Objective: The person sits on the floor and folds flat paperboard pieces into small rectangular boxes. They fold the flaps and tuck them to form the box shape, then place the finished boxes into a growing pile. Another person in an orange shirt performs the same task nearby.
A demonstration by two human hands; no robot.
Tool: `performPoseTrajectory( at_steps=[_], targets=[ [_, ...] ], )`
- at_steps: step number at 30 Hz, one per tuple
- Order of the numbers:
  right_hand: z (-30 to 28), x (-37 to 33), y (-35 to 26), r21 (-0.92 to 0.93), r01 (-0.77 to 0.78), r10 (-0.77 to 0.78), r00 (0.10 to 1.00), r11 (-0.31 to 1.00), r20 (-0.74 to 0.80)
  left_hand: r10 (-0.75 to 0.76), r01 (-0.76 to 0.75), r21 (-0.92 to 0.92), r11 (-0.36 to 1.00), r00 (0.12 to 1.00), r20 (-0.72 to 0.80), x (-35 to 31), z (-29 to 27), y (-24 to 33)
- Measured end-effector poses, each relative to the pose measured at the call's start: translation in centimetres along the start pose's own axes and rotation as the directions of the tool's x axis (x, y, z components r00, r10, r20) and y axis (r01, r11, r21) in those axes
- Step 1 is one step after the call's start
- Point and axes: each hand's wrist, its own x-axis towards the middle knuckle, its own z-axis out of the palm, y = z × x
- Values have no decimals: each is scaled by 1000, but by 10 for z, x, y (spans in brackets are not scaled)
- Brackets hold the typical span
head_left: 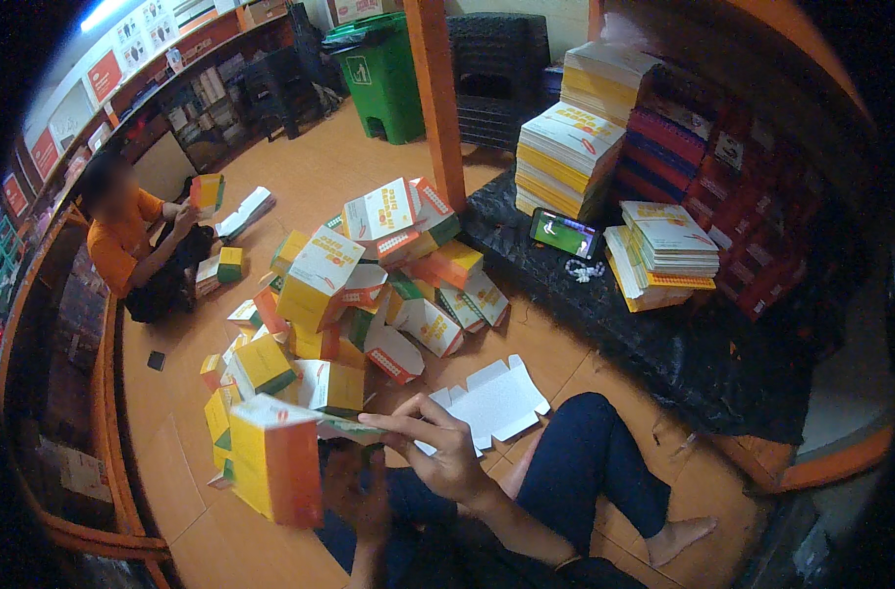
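Note:
A yellow, orange and white cardboard food box (273,461) is raised over my lap, slightly blurred. My right hand (435,444) pinches a flap at the box's upper right edge between thumb and fingers. Below that flap, close to the box's right side, is my left hand (359,501). It is shadowed and smeared, so its grip on the box is unclear. A flat, unfolded carton (491,402) lies white side up on the floor beside my bent knee. Past the raised box is a heap of folded boxes (322,277) of the same kind.
Flat carton stacks (570,147) stand on a black-covered platform (653,353) at the right. A lit phone (563,234) rests there. Another person (133,236) sits on the floor at far left, holding a box. A green bin (380,83) stands behind an orange post (433,98).

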Motion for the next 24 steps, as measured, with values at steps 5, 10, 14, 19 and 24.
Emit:
performPoseTrajectory(
  at_steps=[5, 10, 14, 19, 24],
  targets=[
    [-2, -1, 1, -4, 116, -114, 984, 993, 140, -392, 366, -394, 843, 920, 15, -6, -2, -1],
    [4, -2, 4, -27, 201, -189, 954, 979, 231, -559, 417, -720, 555, 828, 48, -6, -5, -11],
    [9, -1, 9, -147, 261, -239, 959, 954, 153, -494, 468, -627, 623, 857, 148, 0, -10, 0],
    [11, -2, 18, -187, 257, -247, 966, 948, 76, -510, 521, -590, 617, 835, 205, 5, -12, 17],
    [11, -3, 26, -173, 299, -272, 949, 939, 162, -484, 498, -648, 576, 847, 220, 6, -12, 13]
  ],
)
